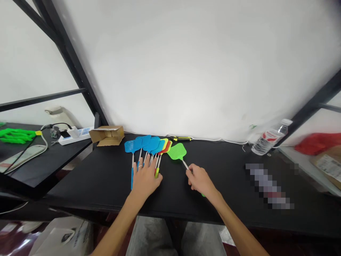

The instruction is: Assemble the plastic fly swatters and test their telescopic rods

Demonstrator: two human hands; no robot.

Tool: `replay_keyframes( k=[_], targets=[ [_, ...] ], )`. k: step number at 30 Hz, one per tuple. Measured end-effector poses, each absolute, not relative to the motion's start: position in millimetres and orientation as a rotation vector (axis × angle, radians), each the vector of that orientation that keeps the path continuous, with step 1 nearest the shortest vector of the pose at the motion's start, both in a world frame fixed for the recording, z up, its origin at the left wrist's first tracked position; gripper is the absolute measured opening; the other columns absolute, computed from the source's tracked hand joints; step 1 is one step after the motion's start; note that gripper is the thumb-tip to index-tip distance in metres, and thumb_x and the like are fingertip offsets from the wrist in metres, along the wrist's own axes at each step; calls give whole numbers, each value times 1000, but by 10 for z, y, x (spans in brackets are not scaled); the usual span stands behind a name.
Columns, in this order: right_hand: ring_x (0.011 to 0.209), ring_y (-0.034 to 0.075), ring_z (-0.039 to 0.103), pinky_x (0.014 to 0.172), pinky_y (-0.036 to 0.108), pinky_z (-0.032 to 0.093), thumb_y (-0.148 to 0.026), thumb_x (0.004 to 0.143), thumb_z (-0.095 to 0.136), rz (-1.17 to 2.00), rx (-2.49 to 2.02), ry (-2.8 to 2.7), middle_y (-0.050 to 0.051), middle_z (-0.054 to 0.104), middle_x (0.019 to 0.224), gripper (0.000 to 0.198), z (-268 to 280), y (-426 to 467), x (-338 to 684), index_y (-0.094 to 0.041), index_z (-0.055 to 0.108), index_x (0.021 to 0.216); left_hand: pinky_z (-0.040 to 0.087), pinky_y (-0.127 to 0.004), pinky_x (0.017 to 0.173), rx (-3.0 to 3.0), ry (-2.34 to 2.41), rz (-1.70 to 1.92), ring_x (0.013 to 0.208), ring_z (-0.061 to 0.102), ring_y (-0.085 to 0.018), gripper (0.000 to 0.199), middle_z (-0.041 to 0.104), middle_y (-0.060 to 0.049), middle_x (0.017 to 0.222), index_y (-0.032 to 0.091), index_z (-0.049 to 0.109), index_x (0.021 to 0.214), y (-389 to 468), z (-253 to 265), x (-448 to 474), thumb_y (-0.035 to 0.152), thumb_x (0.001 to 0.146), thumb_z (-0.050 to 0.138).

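Note:
Several fly swatters lie fanned side by side on the black table (106, 177), their heads toward the wall. Most heads in the row are blue, such as the blue fly swatter (150, 143); yellow and red ones overlap at its right end. My left hand (146, 176) rests over their handles with fingers spread, hiding parts of them. Just right of the row, my right hand (198, 177) is closed round the handle of a green fly swatter (177, 152). Its head points up and left, and its green handle end peeks out below my wrist.
An open cardboard box (110, 137) stands left of the swatters. Along the wall lie a white cable and a yellow-black cutter-like tool (182, 138). At right are a tilted water bottle (271, 138) and a blurred-out item (270, 186). A power strip (77, 135) sits far left.

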State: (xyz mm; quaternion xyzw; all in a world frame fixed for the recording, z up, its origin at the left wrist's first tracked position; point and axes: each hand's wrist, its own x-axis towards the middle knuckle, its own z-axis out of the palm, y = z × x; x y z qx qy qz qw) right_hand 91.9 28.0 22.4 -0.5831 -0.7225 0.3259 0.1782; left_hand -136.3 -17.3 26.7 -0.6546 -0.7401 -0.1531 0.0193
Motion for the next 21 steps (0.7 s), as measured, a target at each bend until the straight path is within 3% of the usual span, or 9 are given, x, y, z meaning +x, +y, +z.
replay_keyframes(
  k=[3,6,11,15,21],
  targets=[
    [38,10,50,46,21,36,-39,98,39,963,-1533,-1854,-5,54,57,22,81,205,1115,-21,51,97,24,-54,119,-2170,-2141,-811,140,40,-35,50,50,-12,149,20,60,134,-249,295,-1084,29,85,53],
    [39,9,41,42,20,29,-51,97,40,1115,-1340,-1678,-8,45,57,31,9,135,1171,-22,51,102,40,-48,108,-2365,-2108,-1307,126,54,-32,41,62,-13,134,21,66,126,-206,290,-751,35,90,53],
    [45,9,35,43,21,27,-59,92,45,1205,-1151,-1639,-5,43,58,43,5,131,1077,-18,59,92,54,-37,85,-2498,-1997,-2744,97,69,-26,43,73,-14,102,17,67,101,130,170,-268,55,92,50],
    [54,14,47,50,24,35,-55,94,40,949,-1240,-1725,0,51,60,47,29,180,1004,-18,60,75,53,-30,72,-2070,-1740,-3437,79,70,-21,41,70,-6,76,18,56,88,302,62,-57,59,86,59],
    [68,17,58,60,24,40,-51,98,34,898,-1356,-1791,4,60,70,47,82,186,865,-18,64,82,50,-28,71,-1530,-1466,-3781,64,62,-15,34,50,5,54,19,51,79,314,32,49,49,85,66]
  ],
)
